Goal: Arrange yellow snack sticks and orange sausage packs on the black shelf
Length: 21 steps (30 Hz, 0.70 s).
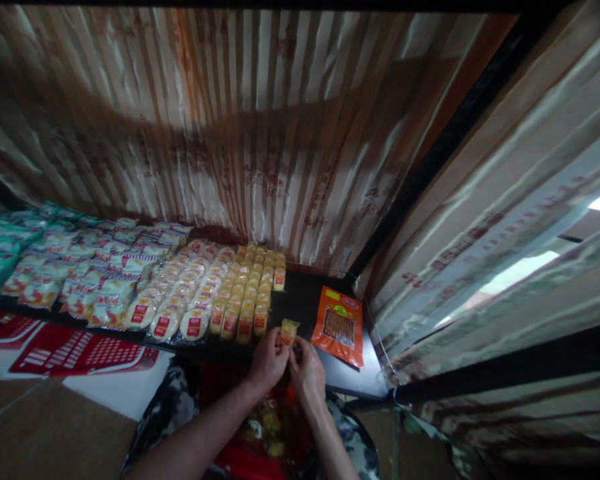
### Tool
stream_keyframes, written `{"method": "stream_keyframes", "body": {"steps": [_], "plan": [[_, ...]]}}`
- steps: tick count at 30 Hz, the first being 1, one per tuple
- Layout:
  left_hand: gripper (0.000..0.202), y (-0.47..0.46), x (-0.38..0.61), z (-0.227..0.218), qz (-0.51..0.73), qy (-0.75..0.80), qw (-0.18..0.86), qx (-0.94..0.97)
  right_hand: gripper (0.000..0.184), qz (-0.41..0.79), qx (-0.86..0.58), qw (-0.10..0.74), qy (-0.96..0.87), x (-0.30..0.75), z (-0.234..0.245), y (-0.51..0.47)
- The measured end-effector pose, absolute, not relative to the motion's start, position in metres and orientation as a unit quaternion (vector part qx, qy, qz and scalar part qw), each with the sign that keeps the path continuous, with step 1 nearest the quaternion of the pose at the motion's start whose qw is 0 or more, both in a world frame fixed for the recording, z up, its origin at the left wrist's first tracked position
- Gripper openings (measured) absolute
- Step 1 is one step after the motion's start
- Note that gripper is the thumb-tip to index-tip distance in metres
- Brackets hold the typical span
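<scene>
Between my two hands, over the shelf's front edge, is a small yellow wrapped snack cake (289,331). My left hand (269,360) grips its left side, fingers closed. On the other side, my right hand (307,371) pinches its lower right. To the left stand rows of similar yellow wrapped cakes (246,310) with red labels. An orange snack packet (337,325) with a see-through window lies flat to the right of my hands. Below my forearms, a red basket (240,460) between my knees contains more yellow packets (270,427), partly hidden and dim.
Round white wrapped cakes (163,323), white bags (111,301) and teal bags (0,267) fill the left of the black shelf (300,293). Red baskets (75,350) sit below. Printed plastic sheeting (260,133) hangs behind; black frame bars (445,157) run at the right.
</scene>
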<state>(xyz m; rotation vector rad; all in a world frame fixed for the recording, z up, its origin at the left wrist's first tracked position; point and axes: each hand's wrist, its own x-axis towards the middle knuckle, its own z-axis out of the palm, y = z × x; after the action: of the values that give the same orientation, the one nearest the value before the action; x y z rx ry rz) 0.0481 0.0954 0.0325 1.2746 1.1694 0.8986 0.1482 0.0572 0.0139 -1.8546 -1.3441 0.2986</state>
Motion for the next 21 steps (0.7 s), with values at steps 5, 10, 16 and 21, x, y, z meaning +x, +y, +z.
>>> {"method": "stream_keyframes", "body": {"steps": [5, 10, 16, 21], "plan": [[0.038, 0.095, 0.052, 0.027, 0.383, 0.501, 0.564, 0.533, 0.03, 0.149, -0.722, 0.438, -0.515, 0.147, 0.009, 0.065], [0.041, 0.098, 0.056, 0.033, 0.364, 0.532, 0.534, 0.547, 0.032, 0.158, -0.73, 0.434, -0.504, 0.149, 0.007, 0.076], [0.044, 0.105, 0.067, 0.037, 0.35, 0.52, 0.534, 0.568, 0.033, 0.17, -0.72, 0.466, -0.485, 0.153, 0.012, 0.094], [0.04, 0.114, 0.075, 0.034, 0.351, 0.53, 0.513, 0.577, 0.036, 0.168, -0.717, 0.479, -0.478, 0.154, 0.01, 0.109]]}}
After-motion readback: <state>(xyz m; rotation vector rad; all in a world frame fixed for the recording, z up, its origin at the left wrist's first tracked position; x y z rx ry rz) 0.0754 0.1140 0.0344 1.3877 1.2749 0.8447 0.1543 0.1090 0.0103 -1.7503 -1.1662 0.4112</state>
